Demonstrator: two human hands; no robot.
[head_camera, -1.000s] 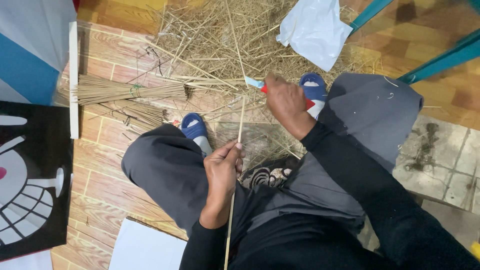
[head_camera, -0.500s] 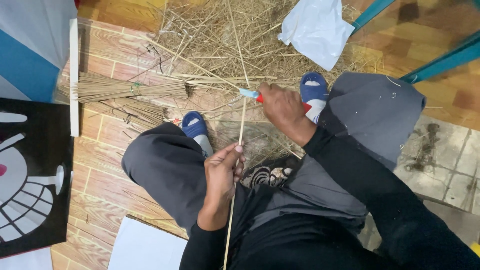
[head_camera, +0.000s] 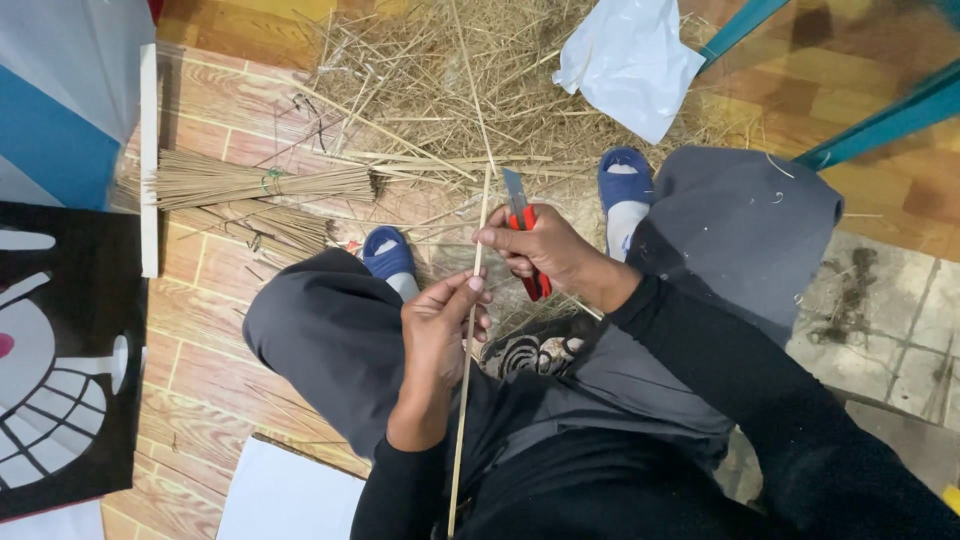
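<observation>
Pinching the stick (head_camera: 468, 340) upright, your left hand (head_camera: 437, 335) sits just below your right hand (head_camera: 545, 250), which grips a knife (head_camera: 524, 230) and touches the stick higher up.

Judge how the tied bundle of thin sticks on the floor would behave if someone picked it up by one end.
The bundle of sticks is bound by one band near its middle, so it would probably lift as a single piece. Its thin, dry strands suggest it is light. The untied ends already fan out, so they may splay or shed strands.
</observation>
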